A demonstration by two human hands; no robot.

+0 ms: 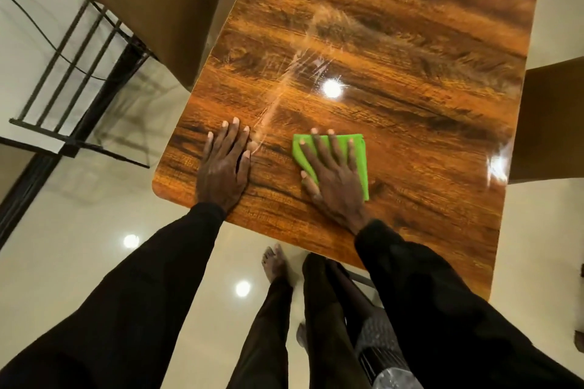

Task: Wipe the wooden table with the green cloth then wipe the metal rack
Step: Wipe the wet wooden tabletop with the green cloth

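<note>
The glossy wooden table point(395, 41) fills the middle and upper right of the head view. A folded green cloth point(355, 151) lies flat near the table's front edge. My right hand point(335, 180) presses down on the cloth with fingers spread. My left hand point(224, 161) rests flat on the bare wood near the front left corner, holding nothing. A smeary streak runs across the wood between and beyond the hands. The black metal rack point(63, 79) stands on the floor to the left of the table.
A brown chair point(148, 3) stands at the table's left side, partly tucked against it. Another brown chair point(553, 120) sits at the right edge. The floor is pale and shiny. My legs and bare foot point(275, 262) are below the table's front edge.
</note>
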